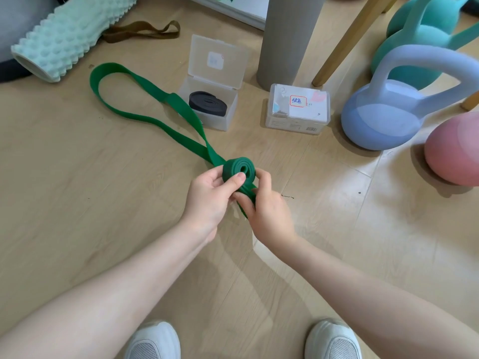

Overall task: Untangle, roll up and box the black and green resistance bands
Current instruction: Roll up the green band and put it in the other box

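The green resistance band (145, 104) is partly rolled: a tight coil sits between my hands, and the loose loop trails up and left across the wooden floor. My left hand (211, 198) grips the coil from the left with its thumb on the coil's face. My right hand (264, 206) pinches the band just below and right of the coil. The black band (207, 103) lies rolled inside an open clear box (228, 117) with its lid up. A second clear box (298, 110), shut and labelled, stands to the right of it.
A mint bumpy foam roller (67, 35) and a brown band (140, 31) lie at the top left. A grey post (287, 40), a wooden leg (350, 40), and lavender (388, 104), teal (425, 35) and pink (453, 156) kettlebells stand at the right. My white shoes (155, 340) are at the bottom.
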Demonstrator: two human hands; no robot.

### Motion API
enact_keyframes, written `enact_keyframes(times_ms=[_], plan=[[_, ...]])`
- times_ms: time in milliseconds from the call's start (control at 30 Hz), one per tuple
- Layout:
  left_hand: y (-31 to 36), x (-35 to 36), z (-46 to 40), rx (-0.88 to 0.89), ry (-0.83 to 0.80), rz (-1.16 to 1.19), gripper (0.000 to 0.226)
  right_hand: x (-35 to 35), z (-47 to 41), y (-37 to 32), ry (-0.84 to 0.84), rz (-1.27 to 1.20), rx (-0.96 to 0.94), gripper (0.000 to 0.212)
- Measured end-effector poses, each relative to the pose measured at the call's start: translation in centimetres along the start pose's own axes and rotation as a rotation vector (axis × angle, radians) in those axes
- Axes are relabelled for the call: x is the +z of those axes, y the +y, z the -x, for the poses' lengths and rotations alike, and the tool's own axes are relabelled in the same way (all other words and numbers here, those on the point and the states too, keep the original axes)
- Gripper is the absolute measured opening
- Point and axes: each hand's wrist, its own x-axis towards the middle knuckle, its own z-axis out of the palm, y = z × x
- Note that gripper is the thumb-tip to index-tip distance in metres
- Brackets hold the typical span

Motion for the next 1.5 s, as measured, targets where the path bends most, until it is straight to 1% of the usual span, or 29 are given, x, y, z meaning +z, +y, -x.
enact_keyframes(times_ms=[67,133,167,267,367,433,500,567,633,700,733,767,833,867,933,1000,1067,1100,1167,1233,1267,1333,1367,1433,1500], plan=[[0.1,-0.5,0.0,-0.018,-0.013,-0.017,0.015,-0.1,0.2,0.8,-0.070,-0.078,-0.073,0.062],[0.3,-0.8,0.0,-0.024,-0.014,-0.024,0.016,-0.1,0.5,1.7,-0.122,-0.082,-0.129,0.074],[0.5,-0.9,-0.1,-0.021,-0.008,-0.022,0.016,-0.1,0.7,2.2,-0.112,-0.059,-0.148,0.072],[1.2,-1.2,-0.4,0.014,0.002,-0.032,0.014,0.3,1.3,3.0,-0.059,0.071,-0.240,0.037],[1.8,-1.2,-0.5,0.039,-0.012,-0.063,0.015,-0.1,1.6,2.8,-0.078,0.086,-0.276,0.022],[2.3,-1.6,-0.7,0.033,-0.039,-0.122,0.016,-1.5,0.9,2.8,-0.016,0.185,-0.358,0.016],[2.8,-2.2,-0.8,0.005,-0.131,-0.237,0.017,-3.2,-0.3,3.3,-0.007,0.354,-0.455,0.023],[3.0,-2.6,-0.8,-0.055,-0.233,-0.326,0.018,-4.7,-1.5,3.9,-0.101,0.425,-0.513,0.028],[3.0,-2.7,-1.0,-0.112,-0.314,-0.412,0.020,-5.7,-2.1,4.4,-0.194,0.407,-0.555,0.028],[2.8,-2.8,-1.2,-0.171,-0.408,-0.521,0.021,-6.0,-2.3,4.3,-0.220,0.334,-0.547,0.025],[2.8,-2.8,-1.2,-0.199,-0.459,-0.587,0.021,-5.9,-2.3,4.1,-0.229,0.304,-0.528,0.030],[2.8,-2.7,-1.3,-0.224,-0.504,-0.661,0.021,-5.7,-2.2,3.9,-0.244,0.300,-0.525,0.039],[2.8,-2.6,-1.5,-0.254,-0.568,-0.820,0.021,-5.0,-1.8,3.8,-0.296,0.332,-0.583,0.057],[2.7,-2.5,-1.6,-0.265,-0.589,-0.882,0.022,-4.5,-1.5,3.9,-0.334,0.351,-0.612,0.060],[2.5,-2.5,-1.6,-0.290,-0.609,-0.930,0.022,-4.0,-0.9,4.1,-0.394,0.346,-0.605,0.053],[2.4,-2.5,-1.7,-0.317,-0.611,-0.896,0.021,-4.3,-0.8,4.1,-0.392,0.283,-0.571,0.048],[2.5,-2.4,-1.9,-0.336,-0.552,-0.839,0.020,-4.6,-1.0,4.0,-0.362,0.217,-0.565,0.046],[2.5,-2.2,-2.1,-0.338,-0.489,-0.804,0.020,-4.8,-1.1,3.8,-0.352,0.178,-0.540,0.045],[2.0,-2.0,-2.3,-0.309,-0.306,-0.684,0.024,-4.7,-1.3,3.6,-0.315,0.085,-0.441,0.045],[1.4,-1.7,-2.1,-0.262,-0.135,-0.487,0.033,-4.3,-1.0,3.0,-0.250,0.013,-0.320,0.043],[1.1,-1.6,-1.7,-0.259,-0.096,-0.367,0.035,-4.0,-0.8,2.6,-0.209,-0.015,-0.275,0.042],[0.7,-1.2,-0.7,-0.308,-0.115,-0.106,0.035,-3.2,-0.5,2.2,-0.107,-0.073,-0.171,0.038],[0.4,-0.8,-0.2,-0.331,-0.140,-0.016,0.038,-2.9,-0.5,2.0,-0.050,-0.106,-0.113,0.036],[-0.6,0.0,0.6,-0.300,-0.146,0.021,0.039,-2.3,-0.2,1.8,0.039,-0.158,-0.026,0.033],[-1.7,0.9,1.1,-0.208,-0.089,0.050,0.027,-1.6,0.5,1.4,0.069,-0.171,0.016,0.029]])
